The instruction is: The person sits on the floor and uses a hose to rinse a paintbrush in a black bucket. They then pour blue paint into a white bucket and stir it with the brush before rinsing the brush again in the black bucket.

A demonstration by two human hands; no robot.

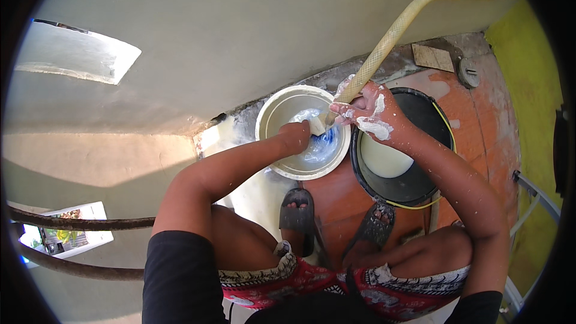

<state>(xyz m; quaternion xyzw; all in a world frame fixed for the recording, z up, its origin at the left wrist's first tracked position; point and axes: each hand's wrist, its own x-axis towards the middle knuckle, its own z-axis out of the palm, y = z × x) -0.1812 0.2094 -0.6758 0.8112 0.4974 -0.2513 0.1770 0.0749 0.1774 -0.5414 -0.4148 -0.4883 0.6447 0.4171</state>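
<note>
My right hand (375,110), spattered with white paste, grips a pale braided hose (390,38) near its lower end. That end points down over the rim of a cream plastic bucket (266,146). Inside the bucket is cloudy water (315,155) with a blue patch. My left hand (294,138) reaches over the bucket and holds a small pale tool (317,125) under the hose end; its exact kind is unclear. Beside it, partly below my right hand and forearm, stands a black bucket (425,184) with milky liquid (384,159) in the bottom.
A yellow cord (416,207) hangs around the black bucket. On the orange tiled floor (470,144) are a flat board (433,57) and a round grey object (468,73). A metal ladder (535,195) is at right; curved rusty bars (85,223) are at left. My sandalled feet are close to the buckets.
</note>
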